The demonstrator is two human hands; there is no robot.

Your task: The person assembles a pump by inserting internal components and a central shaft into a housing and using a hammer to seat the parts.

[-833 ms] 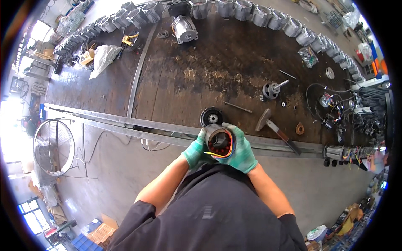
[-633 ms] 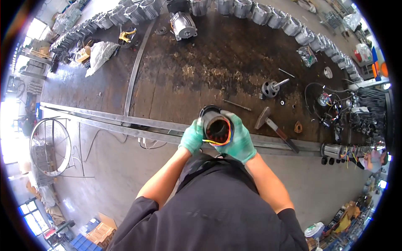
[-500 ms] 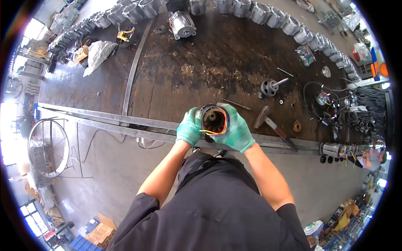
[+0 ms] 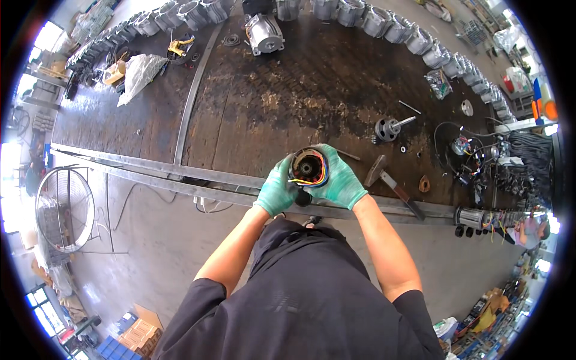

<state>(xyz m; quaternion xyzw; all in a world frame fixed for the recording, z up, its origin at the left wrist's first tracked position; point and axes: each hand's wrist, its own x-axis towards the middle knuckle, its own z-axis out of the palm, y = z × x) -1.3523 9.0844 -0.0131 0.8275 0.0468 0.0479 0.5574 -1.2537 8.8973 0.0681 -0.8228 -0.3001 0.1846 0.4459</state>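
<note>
Between my two gloved hands is a round motor housing [image 4: 292,174], its open end facing up. Inside it show copper-coloured windings and a dark centre, and yellow, red and blue wires curve along the inner rim. My left hand [image 4: 278,191] wraps the housing's left side; my right hand [image 4: 338,183] wraps its right side. Both wear light green gloves. The housing is at the near edge of the workbench [image 4: 252,132]. Just right of my right hand lies a hammer [image 4: 393,185] with its handle toward me. A thin metal rod [image 4: 348,155] lies beyond that hand.
A rotor with a shaft [image 4: 389,128] stands on the bench at right, near a small brown part [image 4: 424,183]. An assembled motor [image 4: 264,35] sits at the back. Grey housings [image 4: 377,21] line the far edge. Wires [image 4: 463,147] tangle at right; a plastic bag [image 4: 141,75] lies at left.
The housing has tilted a little in my hands, so its inside windings show more fully. Both hands still hold it, with the right hand's grip slightly shifted.
</note>
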